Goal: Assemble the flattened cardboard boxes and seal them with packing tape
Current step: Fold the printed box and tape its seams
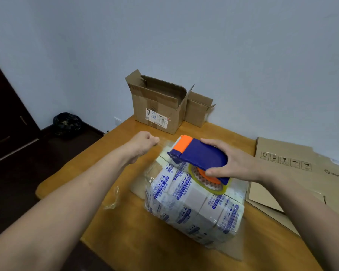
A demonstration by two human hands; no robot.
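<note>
Dispenser point(200, 155), blue and orange, is gripped from above by the right hand point(235, 163), fingers on its far side and thumb on its near side, with the roll point(207, 178) showing below. It hovers over a plastic-wrapped tissue pack point(194, 204) in the middle of the table point(125, 231). The left hand point(143, 143), fingers curled, pinches the end of a faint clear strip of tape point(165, 144) that leads to the dispenser's toothed front. A big box point(159, 106) stands open at the table's far edge, a small box point(199, 109) just beside it on the right. Flat cardboard point(294, 167) lies on the right of the table. A crumpled tape scrap point(113, 200) lies left of the pack.
</note>
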